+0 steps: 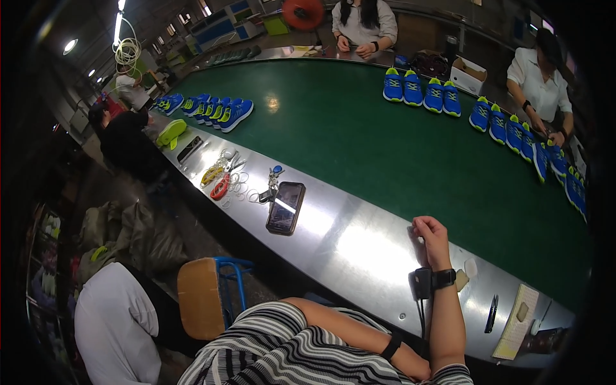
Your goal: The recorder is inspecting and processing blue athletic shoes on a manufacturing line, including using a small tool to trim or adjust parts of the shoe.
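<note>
My right hand rests on the edge where the metal table border meets the green belt. Its fingers are curled in, and nothing shows in them. A black wristband with a small box and cable is strapped to that wrist. My left forearm lies across my body, and my left hand is tucked against my right elbow, its fingers hidden. A pale rounded piece lies on the metal beside my right wrist. Farther left on the border lies a phone, with a bunch of keys above it.
Blue-and-lime shoes stand in rows on the green belt, at far left and right. Scissors, a pen and a notepad lie on the metal border. Co-workers sit across. A stool stands left.
</note>
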